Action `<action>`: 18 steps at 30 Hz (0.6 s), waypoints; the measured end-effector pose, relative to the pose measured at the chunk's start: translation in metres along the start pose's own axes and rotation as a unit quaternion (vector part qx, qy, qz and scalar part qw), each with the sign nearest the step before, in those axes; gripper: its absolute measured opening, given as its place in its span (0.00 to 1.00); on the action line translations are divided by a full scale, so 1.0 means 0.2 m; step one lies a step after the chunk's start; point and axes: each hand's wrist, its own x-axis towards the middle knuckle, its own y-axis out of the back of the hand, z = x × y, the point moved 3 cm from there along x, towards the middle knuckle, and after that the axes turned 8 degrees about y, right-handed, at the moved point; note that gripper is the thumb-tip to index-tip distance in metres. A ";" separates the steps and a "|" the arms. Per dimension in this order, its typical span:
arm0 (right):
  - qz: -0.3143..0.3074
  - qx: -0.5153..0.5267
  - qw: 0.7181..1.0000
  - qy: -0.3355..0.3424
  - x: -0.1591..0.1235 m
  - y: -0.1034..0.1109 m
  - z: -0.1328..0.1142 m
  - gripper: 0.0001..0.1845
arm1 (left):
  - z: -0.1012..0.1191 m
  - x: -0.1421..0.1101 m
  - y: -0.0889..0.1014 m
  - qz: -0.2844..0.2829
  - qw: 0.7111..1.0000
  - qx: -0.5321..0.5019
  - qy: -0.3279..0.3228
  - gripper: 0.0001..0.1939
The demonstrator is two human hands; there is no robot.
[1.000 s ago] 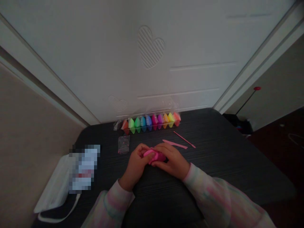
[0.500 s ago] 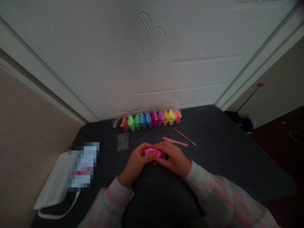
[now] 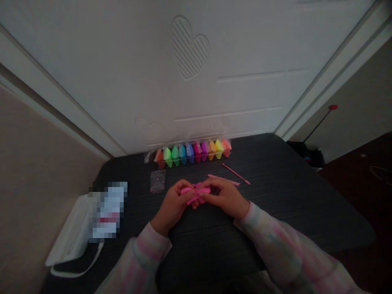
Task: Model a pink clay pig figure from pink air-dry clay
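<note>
A lump of bright pink modelling clay is pinched between both hands above the dark table. My left hand grips its left side, thumb on top and fingers partly hidden beneath. On its right side, my right hand closes thumb and fingers on the clay. The clay looks pulled into folds or strips, though its full shape is hidden by the fingers. Just beyond my right hand lie a flat pink modelling knife and a thin pink stick tool.
A row of colourful clay packs in clear plastic stands at the table's back edge, against a white panel. A small clear bag lies left of centre. At far left are a white box-like object, a blurred-out item and a white cable.
The clay has been drawn into a wider, folded shape, with both thumbs now pinching near its middle. My right hand has turned slightly. The whole view has shifted a little.
</note>
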 end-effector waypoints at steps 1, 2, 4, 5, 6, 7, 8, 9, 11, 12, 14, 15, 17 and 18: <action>0.006 0.034 0.999 -0.019 0.00 0.00 0.01 0.10 | 0.00 0.00 0.00 0.005 1.000 -0.005 -0.005 0.11; 0.013 0.060 0.998 -0.032 0.00 0.00 0.02 0.10 | 0.00 0.01 0.01 0.009 1.000 -0.009 -0.009 0.11; 0.025 0.086 0.995 -0.041 0.01 0.01 0.03 0.10 | 0.00 0.01 0.01 0.015 1.000 -0.017 -0.013 0.10; 0.030 0.086 0.995 -0.037 0.01 0.01 0.04 0.11 | -0.01 0.02 0.01 0.016 1.000 -0.020 -0.014 0.10; 0.035 0.083 0.995 -0.033 0.01 0.01 0.04 0.11 | -0.01 0.02 0.01 0.017 1.000 -0.022 -0.014 0.10; 0.037 0.076 0.996 -0.023 0.01 0.01 0.03 0.12 | -0.01 0.02 0.02 0.017 0.999 -0.024 -0.014 0.10; 0.034 0.061 0.998 -0.005 0.01 0.01 0.03 0.13 | -0.01 0.02 0.02 0.017 0.999 -0.025 -0.014 0.10; 0.026 0.037 0.999 0.022 0.01 0.00 0.02 0.14 | -0.02 0.02 0.02 0.017 0.999 -0.026 -0.013 0.11; 0.002 -0.033 0.996 0.087 0.01 -0.01 -0.01 0.15 | -0.02 0.02 0.02 0.018 0.999 -0.028 -0.011 0.11; -0.008 -0.071 0.991 0.116 0.00 -0.02 -0.02 0.14 | -0.03 0.02 0.02 0.016 0.999 -0.027 -0.009 0.12; -0.018 -0.130 0.980 0.148 0.00 -0.03 -0.02 0.10 | -0.03 0.02 0.01 0.011 1.000 -0.021 -0.003 0.12; -0.019 -0.152 0.976 0.156 0.00 -0.03 -0.02 0.08 | -0.04 0.02 0.01 0.008 1.000 -0.018 0.000 0.12; -0.022 -0.183 0.968 0.170 -0.01 -0.04 -0.02 0.06 | -0.05 0.02 0.01 0.004 1.000 -0.010 0.004 0.13; -0.024 -0.193 0.965 0.176 -0.01 -0.04 -0.02 0.05 | -0.05 0.02 0.01 0.003 1.000 -0.006 0.005 0.12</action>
